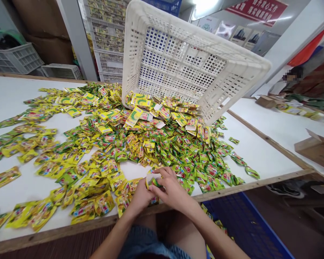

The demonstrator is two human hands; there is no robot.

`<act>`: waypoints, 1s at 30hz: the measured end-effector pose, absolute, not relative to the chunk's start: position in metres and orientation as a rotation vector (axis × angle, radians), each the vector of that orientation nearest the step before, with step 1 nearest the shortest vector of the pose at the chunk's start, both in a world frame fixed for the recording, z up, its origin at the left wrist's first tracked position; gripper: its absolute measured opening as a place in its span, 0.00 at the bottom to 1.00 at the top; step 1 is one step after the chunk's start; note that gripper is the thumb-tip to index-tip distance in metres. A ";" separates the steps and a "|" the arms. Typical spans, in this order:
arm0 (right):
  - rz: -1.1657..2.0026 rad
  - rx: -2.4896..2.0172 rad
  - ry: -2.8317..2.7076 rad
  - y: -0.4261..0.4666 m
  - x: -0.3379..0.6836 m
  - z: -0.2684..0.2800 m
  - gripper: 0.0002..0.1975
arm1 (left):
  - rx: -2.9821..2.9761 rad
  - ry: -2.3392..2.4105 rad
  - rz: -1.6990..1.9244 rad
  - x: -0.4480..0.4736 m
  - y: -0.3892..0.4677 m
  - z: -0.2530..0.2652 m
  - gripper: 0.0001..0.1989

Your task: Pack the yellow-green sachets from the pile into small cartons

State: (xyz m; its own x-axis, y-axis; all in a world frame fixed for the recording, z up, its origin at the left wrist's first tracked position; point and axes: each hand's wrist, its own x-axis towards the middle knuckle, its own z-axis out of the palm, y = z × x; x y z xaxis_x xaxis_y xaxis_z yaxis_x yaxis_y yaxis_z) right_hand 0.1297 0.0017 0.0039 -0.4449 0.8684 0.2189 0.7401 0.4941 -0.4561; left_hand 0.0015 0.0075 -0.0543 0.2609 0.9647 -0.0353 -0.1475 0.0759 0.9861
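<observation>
Near the table's front edge, my left hand (pixel 141 197) is closed around a small yellow-and-white carton (pixel 150 177). A green candy packet (pixel 154 182) shows at the carton's mouth, pinched by the fingers of my right hand (pixel 176 189). Both hands are close together, just above the edge. Around them lie many small packets: yellow ones (pixel 105 203) mostly to the left, green ones (pixel 212 171) to the right. Behind the hands, flat yellow cartons (pixel 135 117) spill from a tilted white plastic crate (pixel 197 39) onto the heap.
A wooden strip (pixel 70 232) edges the white table (pixel 248 136). Below it on the right stands a blue crate (pixel 248 223) with packets. A brown cardboard box (pixel 317 147) sits at the far right. Stacked white crates (pixel 108 39) rise behind. Another person (pixel 282 84) is at the right.
</observation>
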 end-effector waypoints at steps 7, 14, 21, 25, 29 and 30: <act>0.520 -1.353 -2.074 0.003 0.135 -0.006 0.04 | 1.256 0.953 1.114 0.001 0.007 -0.056 0.15; 0.380 -1.314 -2.280 0.006 0.133 0.011 0.05 | 1.256 0.964 1.101 0.005 0.006 -0.058 0.16; 0.430 -1.337 -2.240 0.001 0.133 0.009 0.07 | 1.235 0.934 1.120 0.003 0.008 -0.063 0.17; 0.512 -1.351 -2.197 -0.003 0.134 0.000 0.05 | 1.179 0.932 1.107 0.004 0.003 -0.061 0.23; 0.651 -1.359 -2.021 -0.004 0.137 -0.015 0.06 | 1.196 1.038 1.218 -0.004 -0.008 -0.057 0.25; 0.719 -1.349 -1.921 -0.005 0.138 -0.020 0.08 | 1.222 1.064 1.213 -0.007 -0.011 -0.057 0.23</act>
